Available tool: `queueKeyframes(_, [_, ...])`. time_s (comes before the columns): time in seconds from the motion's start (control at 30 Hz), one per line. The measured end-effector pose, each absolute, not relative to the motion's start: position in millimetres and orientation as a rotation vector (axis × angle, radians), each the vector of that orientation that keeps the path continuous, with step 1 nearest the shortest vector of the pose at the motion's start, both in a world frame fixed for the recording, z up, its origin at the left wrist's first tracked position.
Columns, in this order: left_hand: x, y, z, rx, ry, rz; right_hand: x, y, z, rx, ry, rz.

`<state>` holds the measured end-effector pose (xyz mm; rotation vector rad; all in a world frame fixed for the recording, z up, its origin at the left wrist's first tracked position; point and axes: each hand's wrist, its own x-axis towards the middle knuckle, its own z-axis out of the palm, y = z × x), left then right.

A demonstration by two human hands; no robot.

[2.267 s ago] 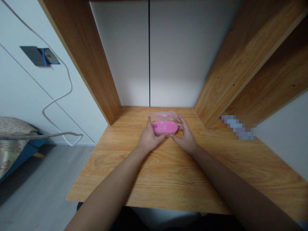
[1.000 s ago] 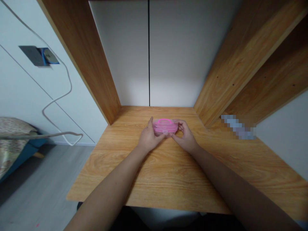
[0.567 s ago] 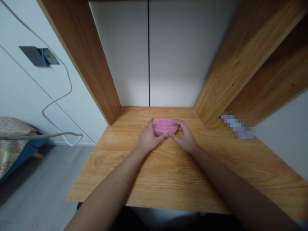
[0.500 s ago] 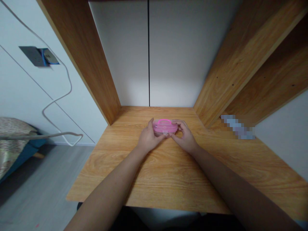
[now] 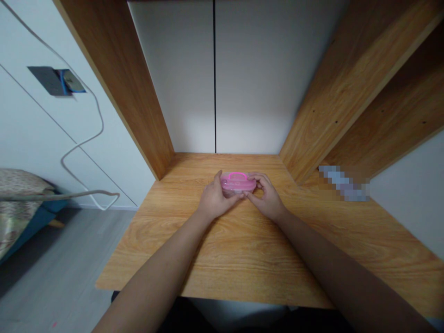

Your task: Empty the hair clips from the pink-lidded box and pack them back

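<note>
A small oval pink plastic box [image 5: 238, 183] with a bright pink carry handle on its lid rests on the wooden desk [image 5: 239, 254]. Its lower part looks see-through; what it holds, if anything, I cannot make out. Around its left end wraps my left hand [image 5: 214, 196], thumb along the front side. My right hand [image 5: 266, 196] grips the right end, with fingers on the lid's edge and the thumb low at the front. Both thumb tips nearly meet near the front middle and partly cover the clasp there.
Wooden uprights [image 5: 121, 88] frame a pale panel [image 5: 249, 92] behind the desk. A blurred-out object [image 5: 343, 184] lies at the right. On the left wall a white cable [image 5: 101, 115] hangs past a grey socket plate [image 5: 46, 79]. Patterned bedding [image 5: 21, 194] shows at the far left.
The left thumb has slid slightly right along the box's front. The clear clasp, which stuck out before, now shows less and looks flatter against the front. The box has stayed in place.
</note>
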<state>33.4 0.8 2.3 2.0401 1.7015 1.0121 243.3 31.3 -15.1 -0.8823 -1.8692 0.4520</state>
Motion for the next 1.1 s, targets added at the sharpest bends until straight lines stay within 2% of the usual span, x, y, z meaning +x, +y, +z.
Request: queueKeyframes(1.1, [30,2,6,2.14,1.496,1.069,245,30,-9,-0.933,-1.984,0.461])
